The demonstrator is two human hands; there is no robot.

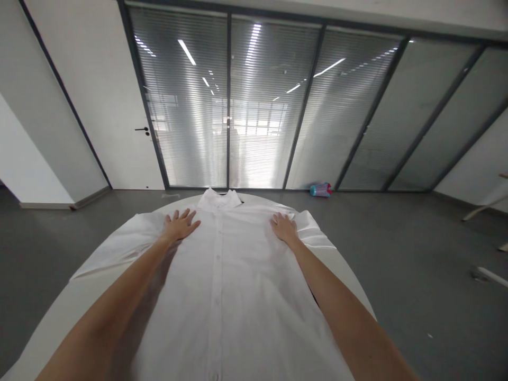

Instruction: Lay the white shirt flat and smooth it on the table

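Your left hand point(180, 226) and right hand point(284, 227) rest palm-down on the white shirt point(246, 275), both with a relaxed grip that clasps no cloth. The shirt lies front-up across the table point(63, 318), its collar point(220, 199) at the far edge, one sleeve point(127, 241) reaching the left edge and the other sleeve point(315, 231) the right. Pressing outward unevenly could drag the button placket point(216, 286) askew or raise creases (both sleeves look rumpled). Pushing forward too hard might slide the collar over the far edge.
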